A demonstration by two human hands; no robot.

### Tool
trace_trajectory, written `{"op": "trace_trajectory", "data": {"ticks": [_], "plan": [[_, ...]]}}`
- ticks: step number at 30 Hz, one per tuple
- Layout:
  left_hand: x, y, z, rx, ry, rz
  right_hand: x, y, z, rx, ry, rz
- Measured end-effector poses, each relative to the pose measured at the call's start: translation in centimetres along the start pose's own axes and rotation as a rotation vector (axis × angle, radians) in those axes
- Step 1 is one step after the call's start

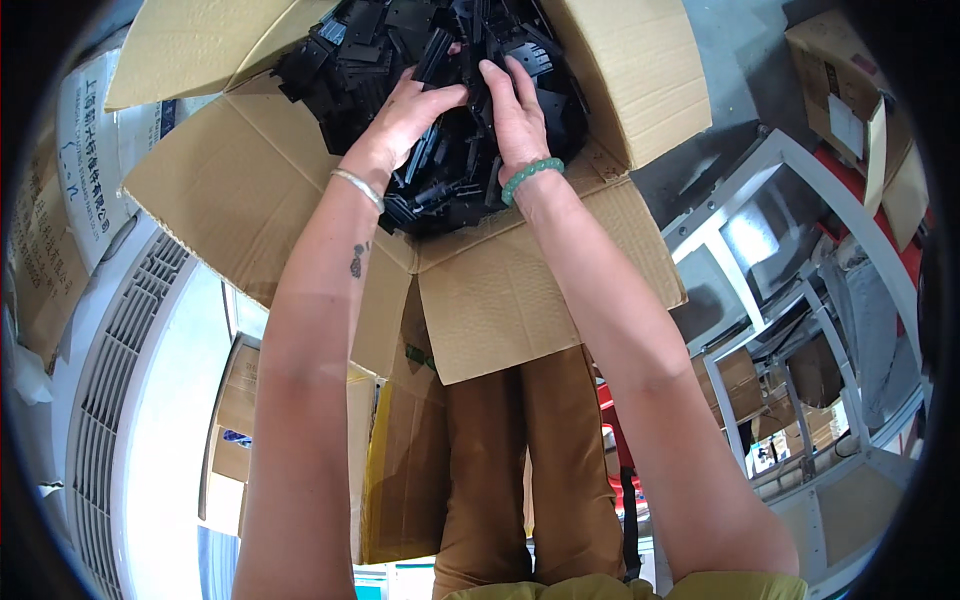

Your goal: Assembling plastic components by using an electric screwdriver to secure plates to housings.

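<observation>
A cardboard box (520, 325) with its flaps spread stands in front of me, filled with a jumble of black plastic pieces (440, 205). Both my arms reach down into it. My left hand (408, 118), with a pale bangle at the wrist, is closed round a ribbed black plastic piece (434, 58); its thumb lies across the near end. To the right, my right hand (515, 115), wearing a green bead bracelet (532, 178), has its thumb and fingers curled against dark pieces. Exactly what lies between those fingers blends into the black heap.
A white unit with a slatted grille (125, 320) runs along the left, beside a printed carton (95, 160). Grey metal frames (720, 265) stand at the right. Another open carton (850, 100) is at the far right. My brown-trousered legs are right behind the box.
</observation>
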State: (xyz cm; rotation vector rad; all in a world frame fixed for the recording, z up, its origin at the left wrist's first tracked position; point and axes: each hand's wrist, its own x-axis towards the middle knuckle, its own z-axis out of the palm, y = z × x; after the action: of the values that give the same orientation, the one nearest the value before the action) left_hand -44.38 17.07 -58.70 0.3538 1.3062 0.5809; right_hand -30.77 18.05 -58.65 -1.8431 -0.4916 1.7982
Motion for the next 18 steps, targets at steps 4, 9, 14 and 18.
{"op": "trace_trajectory", "data": {"ticks": [4,9,14,18], "plan": [[-0.4,0.5,-0.5,-0.067,-0.019,-0.04,0.9,-0.7,0.4,-0.01,-0.055,-0.032],[0.4,-0.5,1.5,-0.132,0.245,0.284,0.9,0.2,1.2,-0.002,-0.051,-0.118],[-0.4,-1.7,3.3,-0.357,0.504,0.336,-0.7,0.0,1.3,-0.058,0.058,-0.141],[-2.8,-0.3,5.0,-0.643,0.594,0.434,-2.5,-1.5,1.9,-0.101,0.041,-0.272]]}}
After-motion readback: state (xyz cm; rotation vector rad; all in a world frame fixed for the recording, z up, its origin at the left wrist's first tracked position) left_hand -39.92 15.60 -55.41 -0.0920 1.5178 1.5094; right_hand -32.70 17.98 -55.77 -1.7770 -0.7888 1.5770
